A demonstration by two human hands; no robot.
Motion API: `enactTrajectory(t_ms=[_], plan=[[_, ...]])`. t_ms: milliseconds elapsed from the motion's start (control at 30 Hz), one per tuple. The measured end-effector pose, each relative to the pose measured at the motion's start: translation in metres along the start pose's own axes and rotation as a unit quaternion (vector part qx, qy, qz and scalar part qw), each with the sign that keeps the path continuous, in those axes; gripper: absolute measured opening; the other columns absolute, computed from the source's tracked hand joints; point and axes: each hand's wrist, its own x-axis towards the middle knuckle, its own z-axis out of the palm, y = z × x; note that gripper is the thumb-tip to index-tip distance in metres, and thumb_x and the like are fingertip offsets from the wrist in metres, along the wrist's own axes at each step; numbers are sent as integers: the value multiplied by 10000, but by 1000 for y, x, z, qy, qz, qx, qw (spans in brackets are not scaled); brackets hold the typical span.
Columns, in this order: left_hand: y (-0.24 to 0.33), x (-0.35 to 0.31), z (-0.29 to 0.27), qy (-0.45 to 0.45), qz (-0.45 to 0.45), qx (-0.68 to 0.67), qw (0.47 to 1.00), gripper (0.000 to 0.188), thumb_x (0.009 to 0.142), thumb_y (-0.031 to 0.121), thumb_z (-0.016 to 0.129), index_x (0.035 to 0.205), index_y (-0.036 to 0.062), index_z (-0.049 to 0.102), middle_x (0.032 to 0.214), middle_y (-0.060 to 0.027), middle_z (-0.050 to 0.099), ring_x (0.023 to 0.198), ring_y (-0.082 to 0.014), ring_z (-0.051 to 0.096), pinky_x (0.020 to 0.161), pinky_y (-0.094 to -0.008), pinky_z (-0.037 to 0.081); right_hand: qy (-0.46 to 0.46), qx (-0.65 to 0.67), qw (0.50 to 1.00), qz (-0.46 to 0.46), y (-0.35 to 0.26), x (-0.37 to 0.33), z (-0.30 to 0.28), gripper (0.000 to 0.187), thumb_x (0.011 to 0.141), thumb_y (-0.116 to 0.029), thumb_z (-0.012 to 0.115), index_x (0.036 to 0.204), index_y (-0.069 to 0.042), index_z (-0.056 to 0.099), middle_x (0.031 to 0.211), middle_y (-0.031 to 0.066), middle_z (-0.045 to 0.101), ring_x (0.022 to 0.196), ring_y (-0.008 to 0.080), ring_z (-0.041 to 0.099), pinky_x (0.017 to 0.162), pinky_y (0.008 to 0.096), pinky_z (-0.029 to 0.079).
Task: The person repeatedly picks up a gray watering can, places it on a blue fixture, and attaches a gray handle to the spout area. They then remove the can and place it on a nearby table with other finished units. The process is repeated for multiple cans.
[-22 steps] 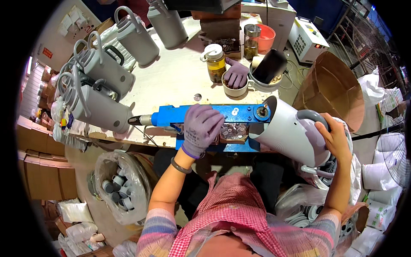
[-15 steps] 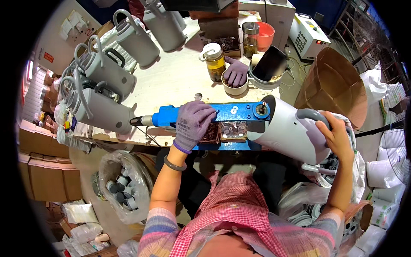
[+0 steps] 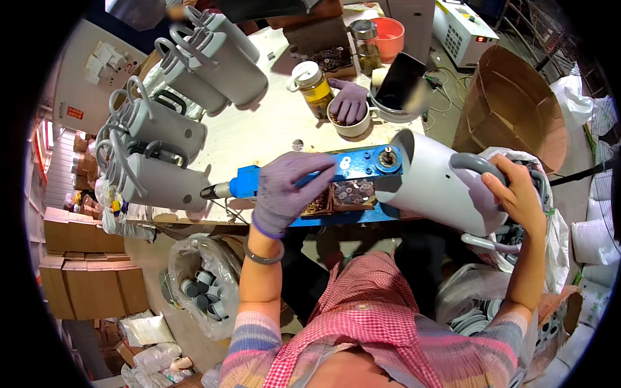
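My right hand [image 3: 517, 189], bare, is wrapped round the dark grey handle [image 3: 475, 163] of a light grey jug body [image 3: 436, 184]. The jug lies tilted on its side, its open end against the right end of a blue metal arm [image 3: 356, 165] on the bench. A thin grey bail [image 3: 488, 244] hangs from its lower side. Over the blue arm's left part is my left hand [image 3: 288, 191] in a purple-grey glove, with thumb and fingertips brought together; anything between them is too small to make out. Below the arm sits a tray of small washers [image 3: 352, 194].
Several finished-looking grey jugs [image 3: 174, 184] stand along the table's left side. Behind the arm are a cup with a spare glove [image 3: 349, 103], a yellow-labelled jar [image 3: 312, 90] and a phone [image 3: 400, 81]. Bags of parts [image 3: 204, 288] flank my legs; a large carton [image 3: 511, 107] stands right.
My left hand has lifted a little from the blue arm, thumb and fingers now stretched toward the right. My right hand keeps its hold on the jug handle. The whole view has shifted slightly.
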Motion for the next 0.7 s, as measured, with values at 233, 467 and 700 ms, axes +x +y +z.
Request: enactTrajectory(t_ms=[233, 467, 700], plan=[[10, 40, 57, 41, 160, 77, 983, 231, 783, 80, 788, 1010, 84, 740, 920, -98, 741, 766, -265, 715, 687, -319, 573, 48, 25, 999, 3, 16, 0, 1, 274, 941, -271, 644, 933, 0, 601, 604, 67, 545, 547, 129, 508, 535, 295, 410], [2, 35, 72, 39, 205, 107, 972, 253, 770, 83, 792, 1014, 100, 731, 960, -86, 736, 812, -255, 716, 711, -338, 581, 45, -17, 999, -17, 13, -5, -3, 302, 942, -280, 646, 930, 18, 597, 638, 115, 516, 576, 184, 468, 568, 314, 416], [1, 29, 75, 35, 118, 0, 992, 282, 792, 97, 787, 1063, 56, 721, 1011, -106, 719, 930, -247, 690, 829, -332, 554, 59, -34, 997, -38, -15, 19, -16, 341, 982, -287, 600, 858, 24, 538, 637, 157, 441, 587, 248, 365, 556, 354, 388]])
